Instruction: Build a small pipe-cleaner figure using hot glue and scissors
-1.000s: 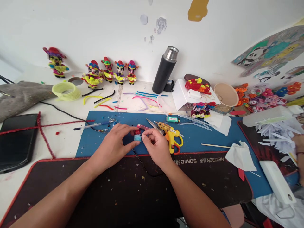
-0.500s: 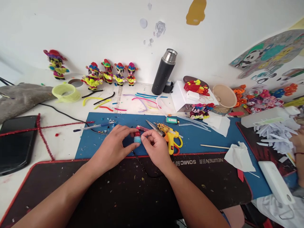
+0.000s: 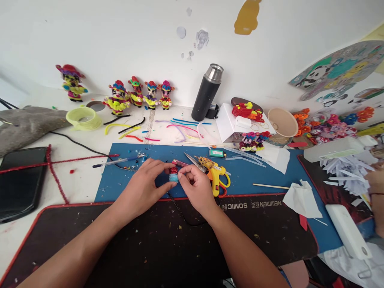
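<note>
From my remote place I see the left grip (image 3: 145,181) closed on a small, stubby red and light-blue fuzzy piece (image 3: 173,177), thumb at its near end and fingers at its far end. The right grip (image 3: 196,187) has thumb and forefinger brought together at the right side of the piece; whether it pinches some part of it, I cannot tell. The piece is between both hands, over the flat blue mat (image 3: 120,188). I judge it to be very light, soft outside and maybe a little stiff inside. It should not slip, but a strong squeeze could deform it, so I would take it gently by the two ends. Its far part is glittering dark red, its near part pale blue. Farther to the right lie pointed metal scissors (image 3: 195,161) and a yellow plastic glue gun (image 3: 216,182)
</note>
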A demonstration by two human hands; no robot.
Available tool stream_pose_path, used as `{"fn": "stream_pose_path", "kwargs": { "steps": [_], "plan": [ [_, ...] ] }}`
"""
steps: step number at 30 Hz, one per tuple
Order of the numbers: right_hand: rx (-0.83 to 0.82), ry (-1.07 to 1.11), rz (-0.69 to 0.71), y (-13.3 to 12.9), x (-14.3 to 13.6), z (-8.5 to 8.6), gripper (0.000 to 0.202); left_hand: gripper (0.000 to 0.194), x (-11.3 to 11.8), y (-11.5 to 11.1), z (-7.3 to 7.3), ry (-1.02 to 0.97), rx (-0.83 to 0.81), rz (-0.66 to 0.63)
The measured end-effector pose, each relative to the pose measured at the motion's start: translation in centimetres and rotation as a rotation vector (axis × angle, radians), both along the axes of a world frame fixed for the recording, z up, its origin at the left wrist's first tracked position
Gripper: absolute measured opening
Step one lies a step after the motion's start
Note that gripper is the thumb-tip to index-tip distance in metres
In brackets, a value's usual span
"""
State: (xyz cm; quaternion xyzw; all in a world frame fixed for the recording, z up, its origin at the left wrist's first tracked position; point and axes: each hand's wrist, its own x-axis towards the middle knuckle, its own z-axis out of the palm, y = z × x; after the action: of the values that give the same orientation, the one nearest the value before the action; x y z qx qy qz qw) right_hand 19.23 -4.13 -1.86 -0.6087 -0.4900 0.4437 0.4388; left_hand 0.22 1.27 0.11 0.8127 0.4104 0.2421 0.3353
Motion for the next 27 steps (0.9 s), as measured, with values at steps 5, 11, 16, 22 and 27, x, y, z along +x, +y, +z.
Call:
{"fn": "stream_pose_path", "kwargs": {
  "steps": [5, 11, 16, 22, 27],
  "plan": [
    [-0.004, -0.003, 0.003, -0.1, 0.1, -0.1, 0.014, 0.038, 0.0, -0.1, 0.0, -0.014, -0.037, 0.015],
    [-0.001, -0.023, 0.009, -0.1, 0.0, -0.2, 0.014, 0.034, 0.2, -0.2, 0.2, -0.116, -0.201, 0.047],
    [-0.003, -0.022, 0.017, 0.0, 0.0, 0.0, 0.013, 0.034, 0.2, -0.1, -0.3, -0.205, -0.333, 0.083],
    [-0.012, -0.048, 0.023, 0.0, 0.0, 0.3, 0.013, 0.039, 0.1, 0.1, -0.9, -0.295, -0.493, 0.072],
    [-0.011, -0.061, 0.019, 0.1, 0.1, 0.3, 0.012, 0.041, 0.3, 0.1, -0.4, -0.341, -0.62, 0.081]
  ]
}}
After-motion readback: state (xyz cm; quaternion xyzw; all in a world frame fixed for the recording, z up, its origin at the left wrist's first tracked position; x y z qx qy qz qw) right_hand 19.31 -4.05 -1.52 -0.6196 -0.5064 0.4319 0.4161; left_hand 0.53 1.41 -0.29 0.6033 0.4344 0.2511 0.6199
